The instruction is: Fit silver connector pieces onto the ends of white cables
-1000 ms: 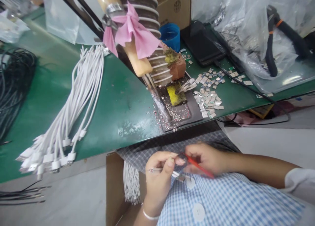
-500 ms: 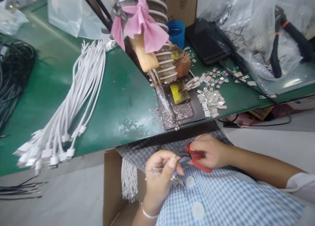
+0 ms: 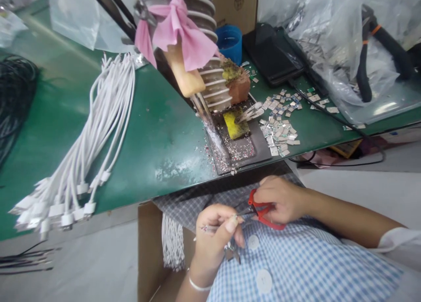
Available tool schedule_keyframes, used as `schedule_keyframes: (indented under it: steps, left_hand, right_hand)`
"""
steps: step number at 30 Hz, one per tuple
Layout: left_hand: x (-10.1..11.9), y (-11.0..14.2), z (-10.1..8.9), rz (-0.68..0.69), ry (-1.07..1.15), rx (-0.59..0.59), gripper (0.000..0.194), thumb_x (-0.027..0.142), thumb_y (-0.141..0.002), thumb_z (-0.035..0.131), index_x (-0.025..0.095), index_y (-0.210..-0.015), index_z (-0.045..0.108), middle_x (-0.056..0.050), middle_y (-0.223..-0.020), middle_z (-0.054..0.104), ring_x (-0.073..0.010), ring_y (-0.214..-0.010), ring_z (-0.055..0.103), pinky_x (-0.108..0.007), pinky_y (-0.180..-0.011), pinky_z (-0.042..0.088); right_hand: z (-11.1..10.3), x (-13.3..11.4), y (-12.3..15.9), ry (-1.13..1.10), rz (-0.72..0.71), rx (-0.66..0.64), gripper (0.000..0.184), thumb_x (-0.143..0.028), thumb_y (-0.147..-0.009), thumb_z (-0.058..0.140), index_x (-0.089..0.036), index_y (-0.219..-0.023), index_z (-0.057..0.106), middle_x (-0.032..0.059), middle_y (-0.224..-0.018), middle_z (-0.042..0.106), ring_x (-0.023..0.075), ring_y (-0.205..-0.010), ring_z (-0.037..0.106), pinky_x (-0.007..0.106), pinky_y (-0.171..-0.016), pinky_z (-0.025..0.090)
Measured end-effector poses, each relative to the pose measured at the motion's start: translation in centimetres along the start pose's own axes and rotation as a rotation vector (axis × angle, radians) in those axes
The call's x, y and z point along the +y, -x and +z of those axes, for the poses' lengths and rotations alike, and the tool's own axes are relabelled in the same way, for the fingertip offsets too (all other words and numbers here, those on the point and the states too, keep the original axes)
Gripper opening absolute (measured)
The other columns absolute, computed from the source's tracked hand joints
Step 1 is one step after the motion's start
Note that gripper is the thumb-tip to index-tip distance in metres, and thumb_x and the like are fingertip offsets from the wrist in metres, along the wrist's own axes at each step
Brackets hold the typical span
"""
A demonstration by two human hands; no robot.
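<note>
Low in front of my blue checked apron, my left hand is closed, thumb against forefinger, on the end of a white cable. A tiny bare tip shows at the fingertips. Below that hand hang small metal pieces, too blurred to name surely. My right hand is wrapped round the red handles of a pair of scissors. Their blades point left, spread apart, close to the left fingertips. Whether they touch the cable tip I cannot tell.
On the green bench lie a bundle of white USB cables, a soldering iron, a yellow sponge, many small connector boards, a black phone and black-handled cutters. Below, a cardboard box holds white cables.
The scissors' blades have spread wider beside the left fingertips. My left hand has dropped slightly, and the metal pieces under it hang lower. The bench view has shifted a little left.
</note>
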State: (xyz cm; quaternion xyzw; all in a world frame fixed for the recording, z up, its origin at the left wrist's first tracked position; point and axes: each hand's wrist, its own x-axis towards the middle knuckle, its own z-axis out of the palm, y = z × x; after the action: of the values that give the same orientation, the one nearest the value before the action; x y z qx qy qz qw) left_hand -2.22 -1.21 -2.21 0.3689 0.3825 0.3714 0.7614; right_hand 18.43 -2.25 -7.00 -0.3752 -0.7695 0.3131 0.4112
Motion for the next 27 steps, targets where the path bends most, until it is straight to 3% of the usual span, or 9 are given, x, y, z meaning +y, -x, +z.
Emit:
schedule_keyframes:
  steps: [17,27]
  left_hand:
    - [-0.5,0.0,-0.23,-0.048,0.063,-0.056,0.008,0.027,-0.09,0.073,0.02,-0.086,0.075,0.004,-0.054,0.072,-0.003,-0.046,0.061,-0.008,-0.053,0.049]
    - [-0.22,0.27,-0.12,-0.085,0.088,-0.066,0.011,0.03,-0.088,0.074,0.019,-0.084,0.076,0.004,-0.051,0.071,-0.004,-0.04,0.06,-0.009,-0.048,0.048]
  right_hand:
    - [-0.2,0.55,0.34,0.03,-0.012,-0.008,0.026,-0.027,-0.089,0.055,-0.022,-0.066,0.046,-0.0059,-0.05,0.044,0.0105,-0.047,0.035,0.027,-0.053,0.026]
    - [-0.38,0.72,0.07,0.041,-0.096,0.013,0.02,-0.021,-0.085,0.052,-0.022,-0.065,0.047,-0.0066,-0.05,0.042,0.0112,-0.045,0.031,0.028,-0.052,0.025]
